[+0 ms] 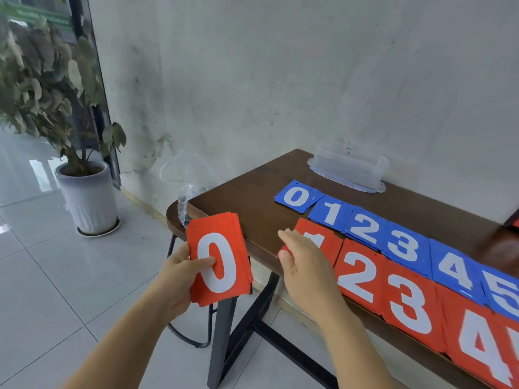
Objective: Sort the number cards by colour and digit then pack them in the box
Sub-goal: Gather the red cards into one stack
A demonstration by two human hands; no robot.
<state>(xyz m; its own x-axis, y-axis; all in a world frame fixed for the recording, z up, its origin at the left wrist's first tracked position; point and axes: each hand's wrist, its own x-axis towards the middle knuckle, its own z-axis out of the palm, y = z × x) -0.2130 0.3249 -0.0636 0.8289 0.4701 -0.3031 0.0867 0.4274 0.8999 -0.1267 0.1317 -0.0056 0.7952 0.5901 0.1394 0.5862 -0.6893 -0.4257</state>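
Brown wooden table (247, 189) with number cards (404, 248) abuts a stained grey wall (280, 66).

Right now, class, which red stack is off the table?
The red 0 stack: the left hand grips it off the table, while the other red stacks lie on it.

The blue cards (401, 245) show 0 to 5, red cards (407, 301) 1 to 4, held red stack (217, 262) 0.

Behind the clear box (348, 169) the wall (280, 80) blocks any way round. In front of the box, blue piles (365, 228) and red piles (407, 299) cover the table (252, 192) closely packed; to the box's left the wood lies bare out to a plastic bag (186, 203).
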